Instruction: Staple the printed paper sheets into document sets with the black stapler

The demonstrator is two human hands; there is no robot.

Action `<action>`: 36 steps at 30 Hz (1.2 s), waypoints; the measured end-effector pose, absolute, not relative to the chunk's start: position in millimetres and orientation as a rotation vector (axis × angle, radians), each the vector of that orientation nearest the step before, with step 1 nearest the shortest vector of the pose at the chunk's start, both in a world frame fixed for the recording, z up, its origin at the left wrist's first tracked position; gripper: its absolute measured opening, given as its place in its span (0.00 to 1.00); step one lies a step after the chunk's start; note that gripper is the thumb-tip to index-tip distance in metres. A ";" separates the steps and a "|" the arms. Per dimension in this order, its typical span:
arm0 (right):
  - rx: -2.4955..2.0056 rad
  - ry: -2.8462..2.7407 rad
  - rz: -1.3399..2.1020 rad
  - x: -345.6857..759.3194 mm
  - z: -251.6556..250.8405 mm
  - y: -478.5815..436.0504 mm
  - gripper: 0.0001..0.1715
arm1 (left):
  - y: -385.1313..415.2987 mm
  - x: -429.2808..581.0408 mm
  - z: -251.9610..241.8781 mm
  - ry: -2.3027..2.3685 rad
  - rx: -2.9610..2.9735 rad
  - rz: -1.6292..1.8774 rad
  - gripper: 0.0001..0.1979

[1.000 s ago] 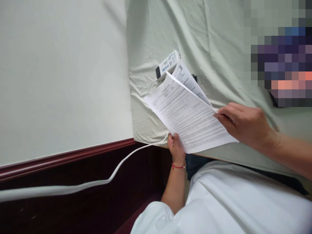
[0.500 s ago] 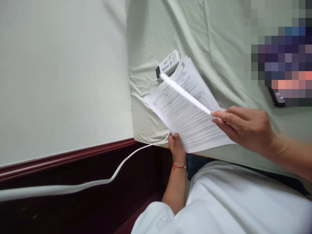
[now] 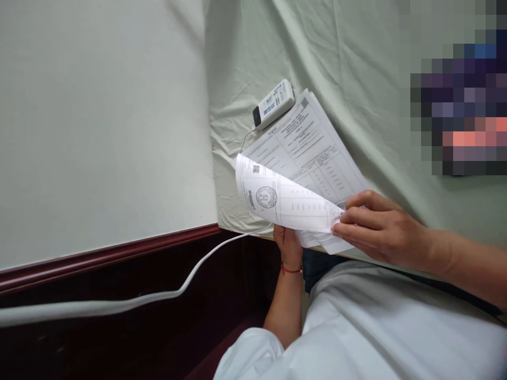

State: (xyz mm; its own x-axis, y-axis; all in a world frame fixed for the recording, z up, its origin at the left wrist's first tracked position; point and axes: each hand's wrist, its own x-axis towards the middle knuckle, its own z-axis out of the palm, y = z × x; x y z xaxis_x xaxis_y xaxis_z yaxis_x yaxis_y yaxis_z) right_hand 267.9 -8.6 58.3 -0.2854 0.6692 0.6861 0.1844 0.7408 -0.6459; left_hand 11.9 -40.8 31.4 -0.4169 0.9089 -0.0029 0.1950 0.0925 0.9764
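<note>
A sheaf of printed papers lies tilted over the near edge of the cloth-covered table. My left hand grips its lower left edge, with the fingertips partly hidden under the sheets. Between the fingers of my right hand is the edge of a turned sheet, which curls over toward the left. Its back shows a round stamp and faint table lines. The page beneath carries a printed form with a small square code near its top corner.
A white power bank with a thin cable lies just beyond the papers. The pale green tablecloth is wrinkled. A white cable runs across the dark wood panel at left, below a white wall. A blurred-out patch fills the upper right.
My right hand has moved slightly down and toward me, folding the lifted sheet over to the left. The stamped back and the page underneath now show. My left hand stays nearly in place.
</note>
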 end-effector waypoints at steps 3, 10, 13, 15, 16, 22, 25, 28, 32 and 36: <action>-0.582 -1.841 0.640 266.4 57.7 -6.1 0.07 | -41.7 10.1 30.7 1.747 1.062 1.349 0.18; -1.154 -1.729 0.397 273.5 43.5 1.9 0.13 | -40.1 13.2 32.4 1.676 1.011 1.364 0.20; -1.436 -1.697 0.343 274.0 42.5 3.3 0.12 | -39.5 13.6 32.2 1.678 1.021 1.383 0.21; -1.527 -1.698 0.369 274.2 42.8 3.8 0.12 | -39.2 13.3 31.6 1.692 1.031 1.386 0.22; -1.560 -1.702 0.392 274.7 42.8 4.1 0.13 | -39.1 13.2 31.3 1.702 1.035 1.384 0.23; -1.656 -1.712 0.510 280.2 37.9 6.9 0.20 | -39.0 12.9 31.4 1.715 1.032 1.389 0.24; -1.680 -1.753 0.575 281.2 38.5 7.0 0.09 | -39.1 12.9 31.7 1.718 1.028 1.389 0.24; -1.711 -1.750 0.577 281.6 43.1 7.3 0.09 | -39.2 12.6 31.0 1.705 1.017 1.391 0.24; -1.751 -1.736 0.560 281.8 46.8 8.6 0.18 | -39.0 11.9 29.5 1.687 1.002 1.404 0.23; -1.759 -1.791 0.651 281.1 45.7 8.2 0.11 | -38.6 12.3 29.8 1.723 1.002 1.403 0.24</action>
State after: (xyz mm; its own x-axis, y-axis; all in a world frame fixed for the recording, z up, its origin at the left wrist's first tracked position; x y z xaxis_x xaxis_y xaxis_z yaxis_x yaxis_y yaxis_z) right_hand 281.1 8.2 45.7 -0.0008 0.9990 0.0442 0.7373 0.0304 -0.6748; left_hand 12.3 -38.6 29.8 -0.4640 0.8849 -0.0407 0.1396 0.1185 0.9831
